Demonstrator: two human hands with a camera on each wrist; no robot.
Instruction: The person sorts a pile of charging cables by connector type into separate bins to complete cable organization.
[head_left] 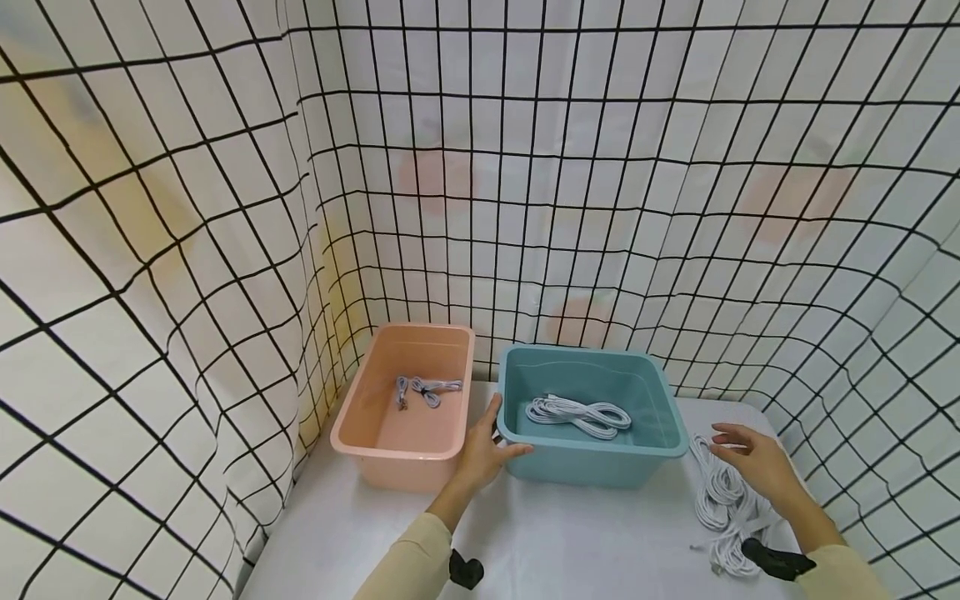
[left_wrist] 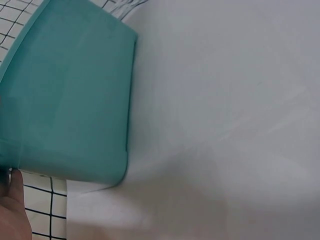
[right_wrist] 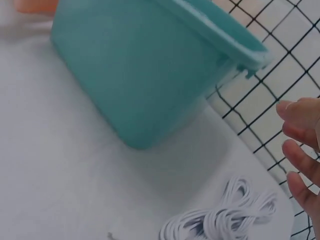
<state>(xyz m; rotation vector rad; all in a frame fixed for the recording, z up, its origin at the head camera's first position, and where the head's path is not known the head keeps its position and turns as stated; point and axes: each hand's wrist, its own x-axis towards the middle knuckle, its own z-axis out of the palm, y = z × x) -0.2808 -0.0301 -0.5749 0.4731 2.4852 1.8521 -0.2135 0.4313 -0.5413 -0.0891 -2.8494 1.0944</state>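
A teal bin (head_left: 592, 454) stands in the middle, with a bundled white cable (head_left: 577, 414) lying on its floor. At the bin's front left corner is my left hand (head_left: 482, 450), thumb along the front and fingers extended beside the left wall. In the left wrist view, part of that hand (left_wrist: 12, 210) shows right at the bin's edge. My right hand (head_left: 761, 468) hovers over a pile of white cables (head_left: 723, 500) right of the bin, its fingers loosely bent and holding nothing. The right wrist view shows its fingers (right_wrist: 302, 155) apart from the coiled cables (right_wrist: 225, 217) below.
A peach bin (head_left: 405, 475) stands left of the teal one, with small tied cables (head_left: 431, 390) inside. Black wire mesh (head_left: 525, 200) walls the table in at the back and both sides. White cloth (head_left: 585, 533) covers the table. A black strap is on each wrist.
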